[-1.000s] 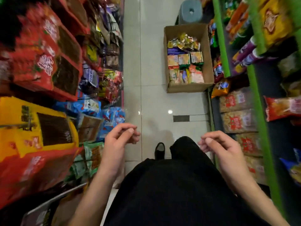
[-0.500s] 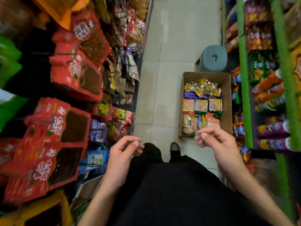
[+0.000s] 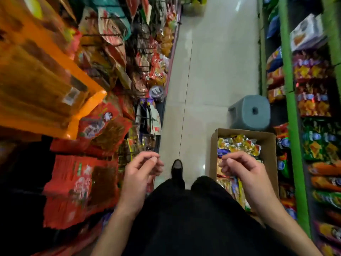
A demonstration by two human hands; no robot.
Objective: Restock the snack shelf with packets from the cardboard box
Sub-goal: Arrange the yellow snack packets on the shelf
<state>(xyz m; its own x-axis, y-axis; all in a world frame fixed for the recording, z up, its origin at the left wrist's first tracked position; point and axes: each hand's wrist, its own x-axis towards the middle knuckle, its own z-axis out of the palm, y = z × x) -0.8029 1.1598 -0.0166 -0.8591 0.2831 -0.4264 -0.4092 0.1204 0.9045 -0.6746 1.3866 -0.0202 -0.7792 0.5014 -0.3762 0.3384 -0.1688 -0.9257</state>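
An open cardboard box [image 3: 269, 145] stands on the aisle floor at my right, against the green shelf [image 3: 293, 126]. It is packed with yellow, purple and orange snack packets [image 3: 238, 144]. My right hand [image 3: 241, 169] hovers above the box's near half with loosely curled fingers and holds nothing. My left hand [image 3: 142, 169] hangs at the same height over the left shelf's edge, fingers loosely curled, also empty. My arms and dark clothing cover the box's near end.
Red and orange snack packs [image 3: 77, 182] hang on the left rack. A grey plastic stool [image 3: 251, 113] stands just beyond the box. Pale tiled floor [image 3: 212, 71] runs down the narrow aisle between both shelves. My dark shoe [image 3: 177, 168] shows on the floor.
I have walked forward along the aisle: the box and stool have come much closer, and the box now lies under my right hand. Both hands keep the same loose pose.
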